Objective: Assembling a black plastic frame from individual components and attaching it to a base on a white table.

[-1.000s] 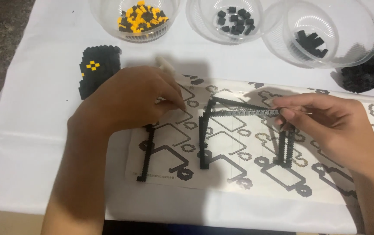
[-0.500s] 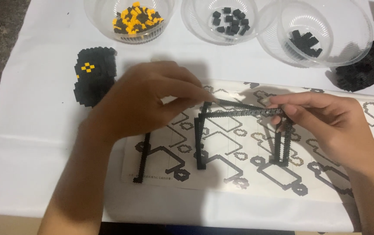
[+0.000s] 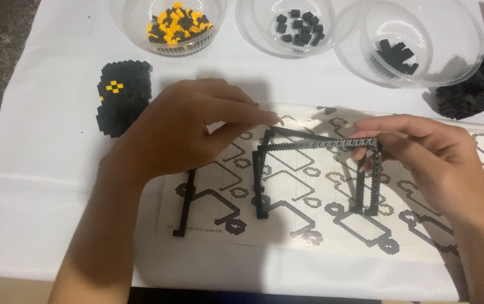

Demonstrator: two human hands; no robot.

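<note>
Right hand [image 3: 422, 149] pinching top-right corner of black brick frame [image 3: 315, 169], fingertips closed on upper bar. Left hand [image 3: 188, 132] curled, fingertips by frame's top-left corner; touching or not, can't tell. Frame upright on printed guide sheet [image 3: 309, 242], mid-table. Step, prob.: steadying thin arch while seating a joint; next calls for light, even pressure, as legs look flimsy. Beyond: three clear bowls [image 3: 411, 34] w/ small bricks, black block model [image 3: 122, 95] at left. Vs 0.5 s ago: hands barely shifted, frame same spot.
</note>
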